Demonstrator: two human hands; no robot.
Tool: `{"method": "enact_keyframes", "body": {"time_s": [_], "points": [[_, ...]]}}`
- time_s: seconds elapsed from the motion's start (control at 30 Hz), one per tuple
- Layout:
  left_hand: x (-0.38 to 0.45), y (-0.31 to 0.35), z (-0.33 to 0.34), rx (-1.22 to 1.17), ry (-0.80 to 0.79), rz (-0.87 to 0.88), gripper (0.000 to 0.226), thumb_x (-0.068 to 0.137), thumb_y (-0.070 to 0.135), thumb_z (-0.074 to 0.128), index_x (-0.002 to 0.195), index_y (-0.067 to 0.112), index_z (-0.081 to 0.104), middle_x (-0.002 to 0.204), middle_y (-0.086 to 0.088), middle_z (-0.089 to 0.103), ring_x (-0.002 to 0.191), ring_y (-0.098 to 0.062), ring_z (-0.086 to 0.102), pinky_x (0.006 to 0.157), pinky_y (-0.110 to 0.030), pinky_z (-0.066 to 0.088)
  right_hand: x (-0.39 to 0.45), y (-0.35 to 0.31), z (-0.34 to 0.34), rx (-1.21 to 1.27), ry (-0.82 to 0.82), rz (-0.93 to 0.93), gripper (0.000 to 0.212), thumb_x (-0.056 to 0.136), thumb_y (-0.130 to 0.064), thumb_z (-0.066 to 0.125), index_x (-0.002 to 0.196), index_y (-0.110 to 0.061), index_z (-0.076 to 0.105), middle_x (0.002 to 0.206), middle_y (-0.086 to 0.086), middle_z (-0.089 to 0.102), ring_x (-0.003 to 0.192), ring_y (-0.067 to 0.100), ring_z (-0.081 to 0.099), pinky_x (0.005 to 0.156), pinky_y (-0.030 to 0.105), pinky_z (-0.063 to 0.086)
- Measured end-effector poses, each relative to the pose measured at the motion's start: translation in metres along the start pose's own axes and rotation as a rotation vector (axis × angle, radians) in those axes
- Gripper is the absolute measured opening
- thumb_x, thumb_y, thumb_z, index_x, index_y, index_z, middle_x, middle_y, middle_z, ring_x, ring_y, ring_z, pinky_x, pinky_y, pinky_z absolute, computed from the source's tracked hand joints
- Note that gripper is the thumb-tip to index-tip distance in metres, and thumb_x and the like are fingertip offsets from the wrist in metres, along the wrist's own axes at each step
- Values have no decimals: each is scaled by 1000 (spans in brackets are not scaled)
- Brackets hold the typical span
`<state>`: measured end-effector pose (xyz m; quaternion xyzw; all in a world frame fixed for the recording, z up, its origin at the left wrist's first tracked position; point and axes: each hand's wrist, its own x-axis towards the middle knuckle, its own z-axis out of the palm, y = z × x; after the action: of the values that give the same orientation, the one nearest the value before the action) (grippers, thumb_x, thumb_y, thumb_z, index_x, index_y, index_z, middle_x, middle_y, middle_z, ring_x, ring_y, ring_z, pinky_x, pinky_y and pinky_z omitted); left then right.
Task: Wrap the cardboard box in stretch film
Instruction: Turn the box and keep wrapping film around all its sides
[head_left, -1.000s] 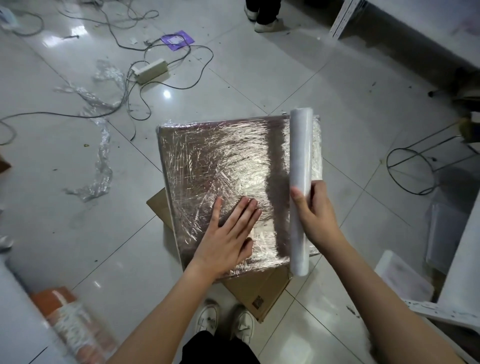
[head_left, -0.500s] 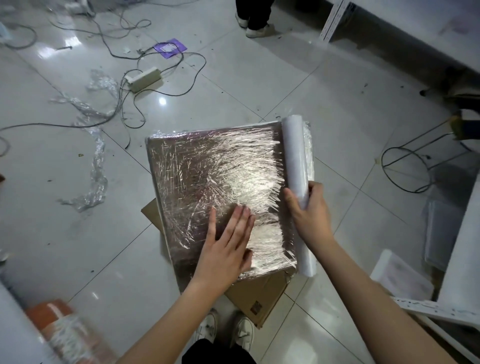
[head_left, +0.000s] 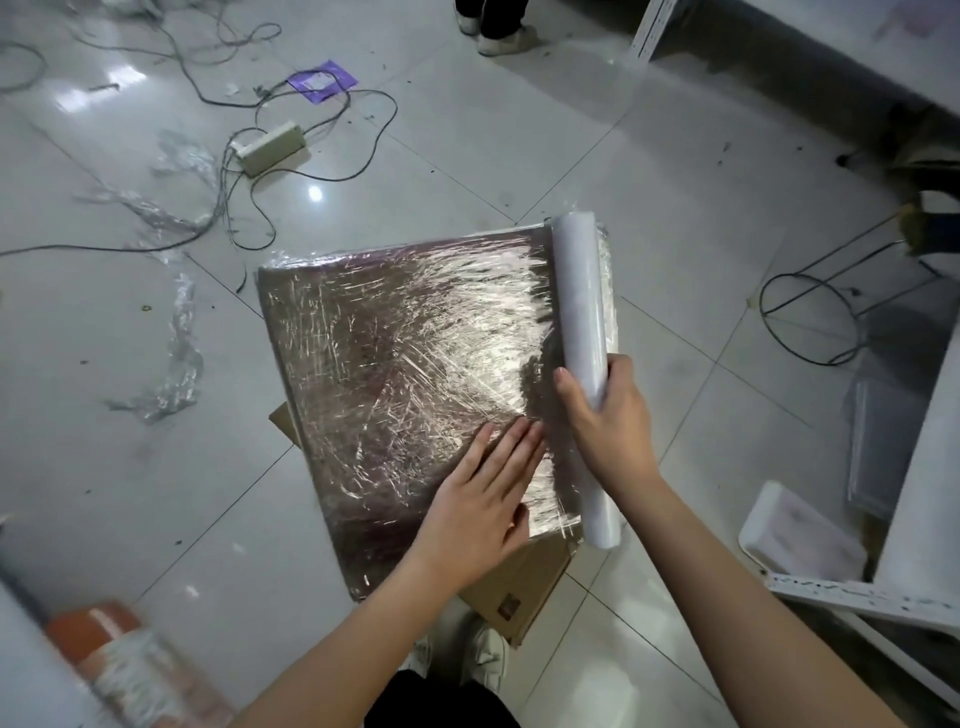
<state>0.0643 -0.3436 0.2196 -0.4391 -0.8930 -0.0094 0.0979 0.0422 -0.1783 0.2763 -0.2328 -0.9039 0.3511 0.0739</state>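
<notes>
Floor (head_left: 597, 156), grey tile, carries everything. Box (head_left: 405, 374) lies flat on it, directly ahead of both hands; its top face is covered in wrinkled, glossy film. Bare cardboard (head_left: 519, 587) shows under the box's near corner, below the left wrist; cannot tell whether it is a flap of the box or a separate sheet.

Roll (head_left: 584, 332) lies along the box's right edge. Long axis runs away from the person, slightly tilted, parallel to that edge. Far end at the box's far right corner, near end past the near right corner.

Right hand (head_left: 608, 415) grips the roll a little nearer than mid-length; fingers (head_left: 563, 379) curl over its left side. Thumb hidden behind the roll.

Left hand (head_left: 483, 499) lies flat on the film, fingers straight and together, tips just left of the right hand and close to the roll. It holds nothing, and appears to press the film down.

Judgement: the next move turns on the roll sitting at the right edge, so film must go down over that side; the right hand is the one on it.

Hidden: right side face and underside of the box, so wrap coverage there unknown. The film between roll and box is hard to make out in the glare. Blurred orange object (head_left: 104, 654) bottom left, unidentified.
</notes>
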Motion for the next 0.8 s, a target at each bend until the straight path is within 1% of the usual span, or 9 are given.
{"method": "enact_keyframes", "body": {"time_s": [0.07, 0.13, 0.2, 0.3, 0.37, 0.5, 0.57, 0.67, 0.8], "points": [[4, 4, -4, -61, 26, -40, 66, 92, 47, 38, 140, 2, 41, 153, -16, 27, 144, -28, 19, 115, -49, 16, 0, -2, -1, 32, -28, -14, 41, 88, -47, 50, 106, -11, 44, 89, 6, 56, 79, 30, 56, 66, 37, 43], [9, 3, -3, -44, 112, -27, 55, 92, 42, 42, 129, 4, 56, 142, -17, 45, 136, -29, 37, 112, -47, 24, 1, -4, -4, 68, -66, -39, 40, 83, -48, 43, 103, -14, 44, 88, 5, 55, 78, 27, 54, 65, 37, 42], [14, -4, 1, 18, 178, 3, 47, 91, 35, 45, 124, 5, 60, 136, -17, 52, 130, -29, 42, 110, -45, 29, 2, -3, -8, 77, -102, -74, 36, 82, -50, 44, 99, -19, 41, 81, 1, 53, 73, 23, 53, 61, 35, 42], [18, -10, 4, 60, 151, -5, 56, 94, 37, 41, 138, 2, 39, 149, -15, 33, 138, -27, 30, 111, -50, 25, 2, 2, -16, 22, -109, -148, 35, 87, -52, 52, 99, -24, 35, 72, -10, 49, 63, 21, 53, 55, 35, 42], [19, -9, 4, 52, 112, -26, 61, 95, 40, 35, 143, 3, 28, 154, -13, 25, 142, -28, 21, 112, -53, 20, 2, 5, -22, 22, -110, -157, 35, 87, -50, 54, 100, -25, 34, 70, -8, 51, 62, 22, 55, 57, 40, 46], [18, -6, 6, 52, 120, -14, 68, 94, 43, 39, 145, 2, 23, 155, -13, 20, 143, -29, 17, 113, -54, 13, 4, 9, -27, 97, -122, -120, 35, 86, -46, 57, 103, -25, 34, 79, 5, 62, 67, 24, 64, 62, 49, 53], [15, -3, 7, 54, 133, -12, 69, 94, 44, 38, 146, 2, 19, 156, -13, 16, 144, -30, 14, 115, -54, 10, 5, 13, -27, 138, -111, -93, 35, 85, -43, 60, 103, -28, 34, 85, 4, 62, 69, 24, 65, 65, 50, 54], [12, 0, 9, 45, 113, -8, 69, 97, 46, 30, 148, 3, 13, 157, -12, 8, 144, -29, 7, 116, -53, 6, 8, 17, -27, 120, -62, -73, 39, 84, -46, 62, 105, -27, 35, 90, 3, 60, 75, 28, 63, 68, 51, 53], [13, -2, 11, 27, 107, -13, 67, 98, 46, 28, 149, 4, 12, 157, -12, 11, 145, -30, 9, 116, -54, 6, 11, 18, -27, 82, 14, -68, 44, 81, -50, 63, 104, -29, 32, 94, 2, 60, 78, 29, 62, 71, 51, 52]]}}
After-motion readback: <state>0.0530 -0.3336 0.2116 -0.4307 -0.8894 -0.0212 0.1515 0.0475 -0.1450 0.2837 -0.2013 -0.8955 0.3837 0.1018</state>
